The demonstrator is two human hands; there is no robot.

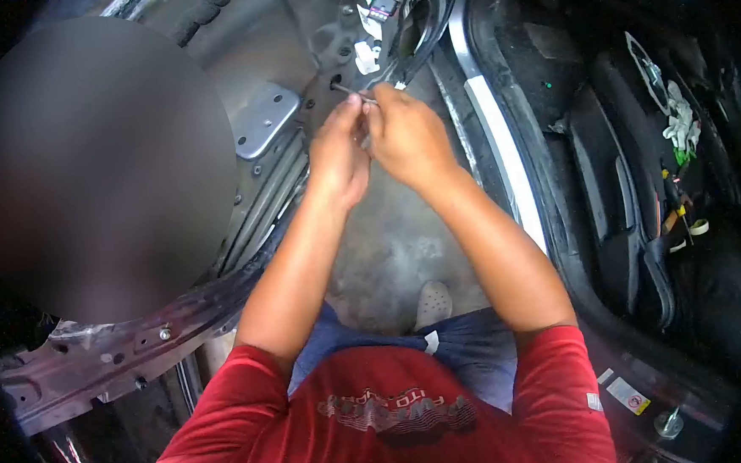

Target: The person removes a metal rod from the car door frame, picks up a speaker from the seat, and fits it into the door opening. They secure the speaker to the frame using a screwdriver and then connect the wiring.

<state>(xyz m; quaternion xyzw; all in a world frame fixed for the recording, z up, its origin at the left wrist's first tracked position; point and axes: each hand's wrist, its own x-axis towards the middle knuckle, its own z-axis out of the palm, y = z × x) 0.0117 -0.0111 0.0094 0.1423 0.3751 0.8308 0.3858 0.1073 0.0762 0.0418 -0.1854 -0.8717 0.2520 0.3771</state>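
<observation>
Between the right hand's [414,135] fingers a thin grey rod [351,89] is pinched, with the left hand's [338,155] fingertips bunched right against it (can't tell if it's gripped there too), its tip pointed at a dark hole in the metal panel [304,49], below a dangling black connector [384,7].

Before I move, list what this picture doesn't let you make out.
In the head view:
Thin rod: one end is hidden by the fingers.
Left side: the blurred disc covers whatever lies behind it.
Sticker: print too small to read.
Shoe: partly hidden by the trousers.
</observation>
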